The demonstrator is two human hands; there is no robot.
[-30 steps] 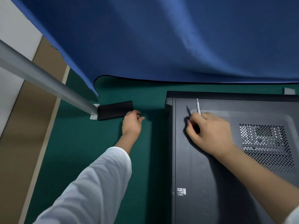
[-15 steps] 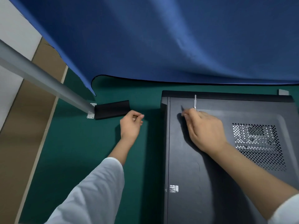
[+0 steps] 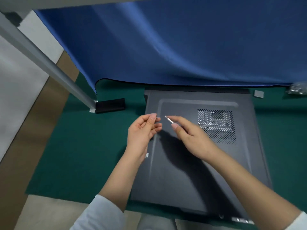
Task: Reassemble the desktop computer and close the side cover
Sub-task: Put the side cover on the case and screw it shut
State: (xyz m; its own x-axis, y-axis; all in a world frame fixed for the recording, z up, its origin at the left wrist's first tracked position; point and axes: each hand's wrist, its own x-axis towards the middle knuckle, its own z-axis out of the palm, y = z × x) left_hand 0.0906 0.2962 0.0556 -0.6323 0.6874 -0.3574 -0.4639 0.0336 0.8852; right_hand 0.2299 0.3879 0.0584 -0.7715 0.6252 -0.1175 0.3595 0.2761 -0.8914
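The black computer case (image 3: 207, 171) lies flat on the green mat, its side cover with a vent grille (image 3: 216, 126) facing up. Both of my hands hover over the cover's far left corner. My left hand (image 3: 142, 131) is raised, palm toward me, thumb and fingertips pinched on a small pale piece (image 3: 154, 115) too blurred to identify. My right hand (image 3: 191, 136) grips a thin silver screwdriver (image 3: 169, 120), its tip pointing left toward the left fingertips, a short gap apart.
A black block (image 3: 110, 105) lies on the green mat (image 3: 83, 146) at the foot of a slanted metal pole (image 3: 49, 67). Blue cloth (image 3: 166, 47) hangs behind the case. A small grey square (image 3: 258, 94) and a shiny bag (image 3: 297, 89) lie far right.
My left hand left the mat beside the black block and rose over the case corner, pinching something. My right hand lifted the screwdriver off the cover toward it. The view pulled back.
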